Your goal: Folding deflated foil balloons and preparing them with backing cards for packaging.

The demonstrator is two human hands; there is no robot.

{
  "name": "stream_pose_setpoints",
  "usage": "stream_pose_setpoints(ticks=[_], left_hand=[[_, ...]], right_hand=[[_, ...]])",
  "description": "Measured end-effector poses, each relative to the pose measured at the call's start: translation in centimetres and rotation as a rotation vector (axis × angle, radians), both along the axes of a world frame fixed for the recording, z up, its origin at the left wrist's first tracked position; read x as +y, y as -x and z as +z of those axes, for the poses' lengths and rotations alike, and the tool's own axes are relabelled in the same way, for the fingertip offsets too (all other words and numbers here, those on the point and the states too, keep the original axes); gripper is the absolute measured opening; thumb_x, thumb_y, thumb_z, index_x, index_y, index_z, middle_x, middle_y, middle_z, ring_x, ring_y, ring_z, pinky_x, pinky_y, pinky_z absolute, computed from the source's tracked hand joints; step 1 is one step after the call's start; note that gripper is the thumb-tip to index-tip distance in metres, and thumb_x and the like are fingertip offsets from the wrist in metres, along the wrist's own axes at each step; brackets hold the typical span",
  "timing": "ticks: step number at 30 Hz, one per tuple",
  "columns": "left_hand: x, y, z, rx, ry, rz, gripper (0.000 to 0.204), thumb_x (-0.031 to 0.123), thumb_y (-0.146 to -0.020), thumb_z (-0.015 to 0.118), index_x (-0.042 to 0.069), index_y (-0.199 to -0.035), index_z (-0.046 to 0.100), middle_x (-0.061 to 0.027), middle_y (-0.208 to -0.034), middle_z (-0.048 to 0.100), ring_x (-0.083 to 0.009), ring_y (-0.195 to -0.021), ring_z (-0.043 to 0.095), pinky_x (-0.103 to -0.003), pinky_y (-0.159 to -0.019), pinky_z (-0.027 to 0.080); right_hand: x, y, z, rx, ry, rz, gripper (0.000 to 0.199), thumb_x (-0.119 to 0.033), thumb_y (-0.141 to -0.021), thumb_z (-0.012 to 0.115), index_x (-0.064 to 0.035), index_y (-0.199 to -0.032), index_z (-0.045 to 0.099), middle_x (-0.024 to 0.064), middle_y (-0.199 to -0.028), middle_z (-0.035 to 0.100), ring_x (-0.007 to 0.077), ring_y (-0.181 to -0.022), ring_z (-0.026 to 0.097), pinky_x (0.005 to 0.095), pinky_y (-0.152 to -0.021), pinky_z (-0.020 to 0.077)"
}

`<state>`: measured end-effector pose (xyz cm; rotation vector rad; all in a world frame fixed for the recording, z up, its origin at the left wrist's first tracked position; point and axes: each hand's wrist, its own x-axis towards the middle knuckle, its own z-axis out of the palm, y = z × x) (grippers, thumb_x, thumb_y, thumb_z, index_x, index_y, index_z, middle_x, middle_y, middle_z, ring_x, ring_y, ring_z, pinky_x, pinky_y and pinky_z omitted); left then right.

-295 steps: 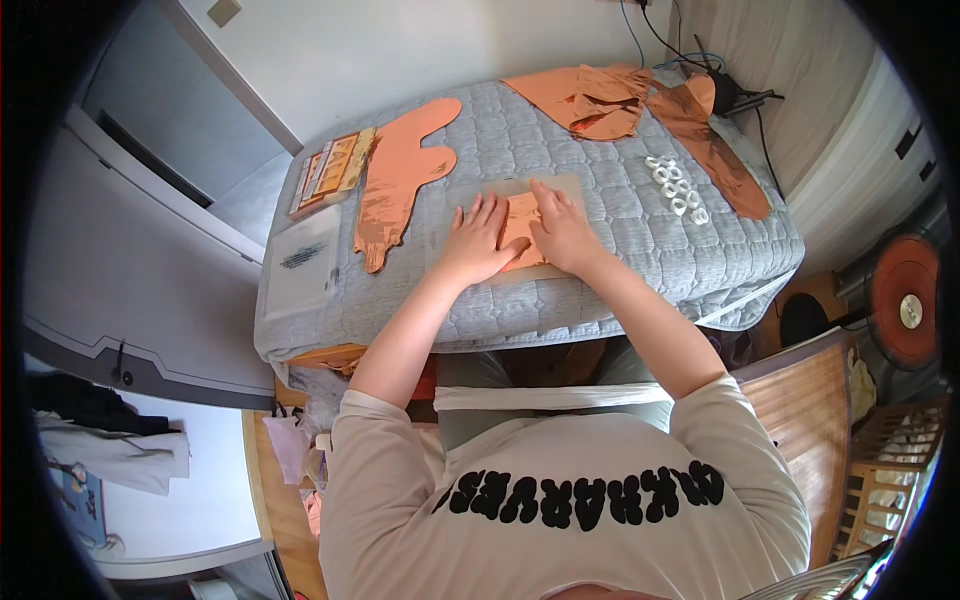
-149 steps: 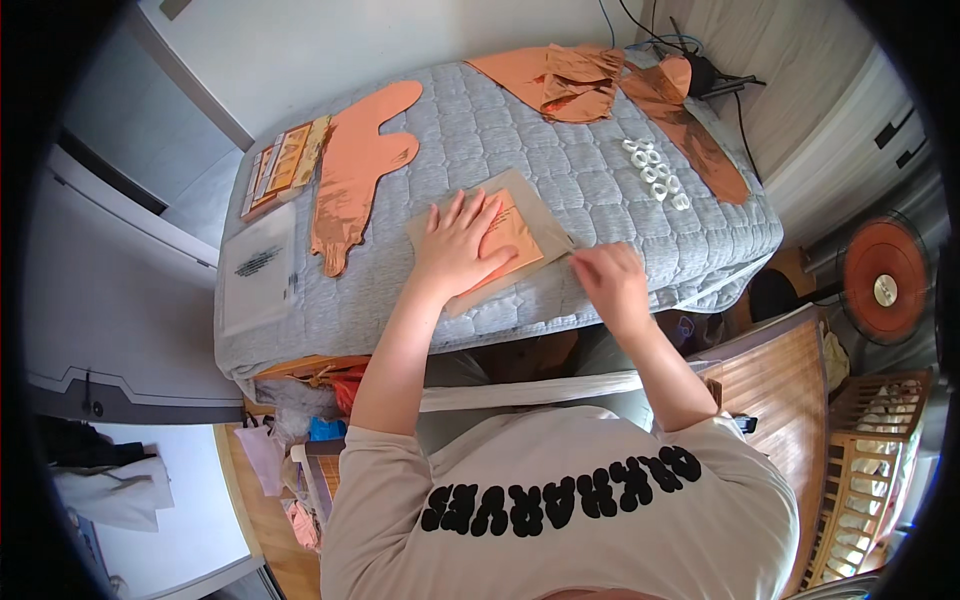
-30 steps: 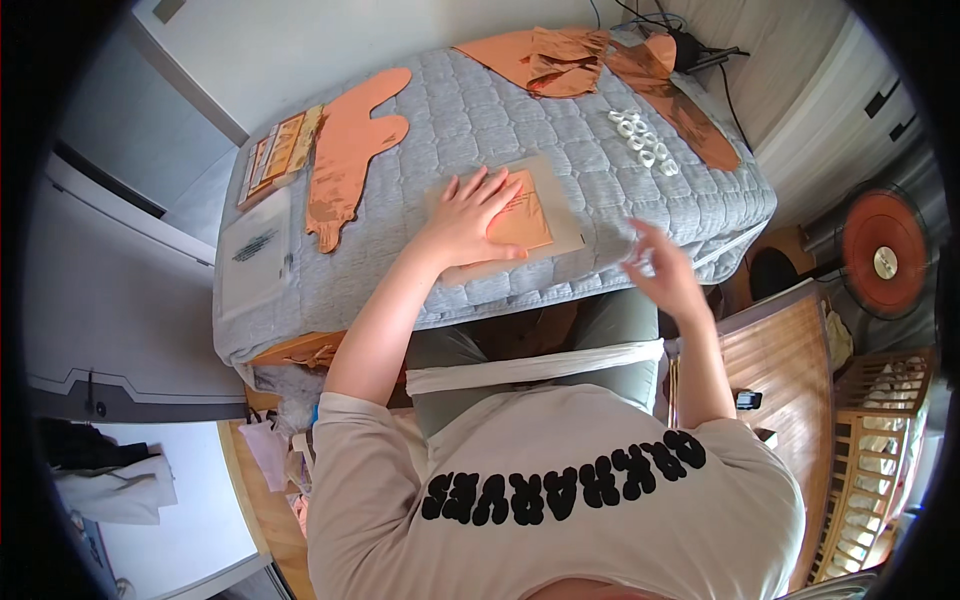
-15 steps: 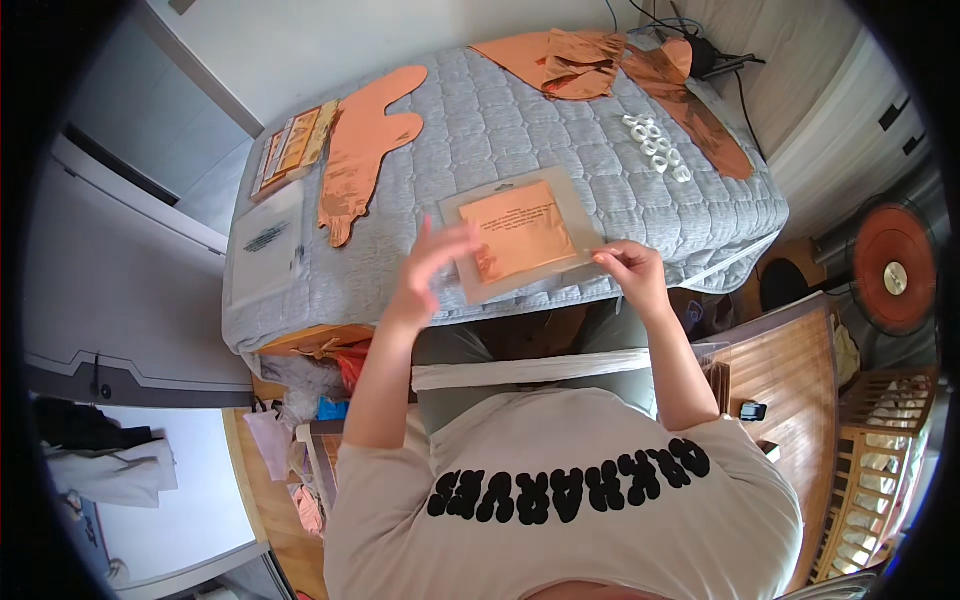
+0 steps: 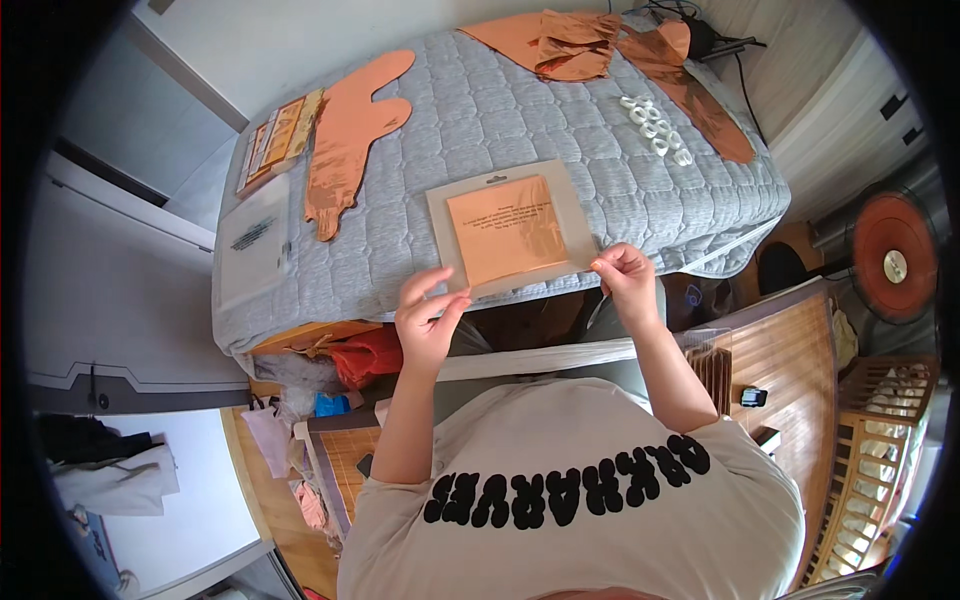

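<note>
A flat clear-edged packet [image 5: 440, 212] with a hang hole lies at the near edge of the bed, and a folded rose-gold foil sheet [image 5: 505, 225] shows inside it. My left hand [image 5: 428, 318] pinches the packet's near left corner between thumb and fingertips. At the near right corner, my right hand [image 5: 630, 285] grips the packet's edge with thumb and bent fingers. Beyond the packet to the left, a flat rose-gold foil balloon [image 5: 345, 135] is spread on the quilted grey bed cover [image 5: 465, 110].
More rose-gold foil balloons [image 5: 575, 45] lie at the far side, near several white ribbon rolls [image 5: 655, 130]. A stack of printed packets [image 5: 280, 140] and a clear sleeve [image 5: 255, 240] are on the left. A round heater-like fan [image 5: 893, 265] stands at the right, with dark cables [image 5: 725, 42] behind.
My left hand has come down from over the packet to its near left corner and taken hold there. My right hand keeps its grip on the right corner.
</note>
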<state>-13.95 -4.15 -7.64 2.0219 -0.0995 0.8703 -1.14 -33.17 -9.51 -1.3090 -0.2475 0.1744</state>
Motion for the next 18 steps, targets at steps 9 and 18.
stream_pose_setpoints(ticks=[9,18], left_hand=[[-1.0,1.0,0.5,0.399,0.674,0.014,0.022,0.016,-0.091,0.080,-0.001,-0.105,0.077,-0.0059,-0.106,0.071,-0.0131,-0.090,0.069,-0.024,-0.076,0.052],[-2.1,0.5,-0.8,0.347,0.907,0.087,0.023,0.009,-0.094,0.075,-0.003,-0.114,0.074,-0.0078,-0.094,0.075,-0.0141,-0.074,0.071,-0.025,-0.068,0.059]], right_hand=[[0.8,0.9,0.9,0.087,-0.008,-0.003,0.023,-0.009,-0.095,0.075,-0.0100,-0.083,0.055,0.0049,-0.079,0.073,0.0008,-0.055,0.051,0.0170,-0.046,0.0368],[1.1,1.1,0.8,0.151,-0.030,0.012,0.026,-0.012,-0.096,0.075,-0.0109,-0.086,0.051,0.0042,-0.076,0.070,0.0060,-0.070,0.070,0.0171,-0.045,0.0401]])
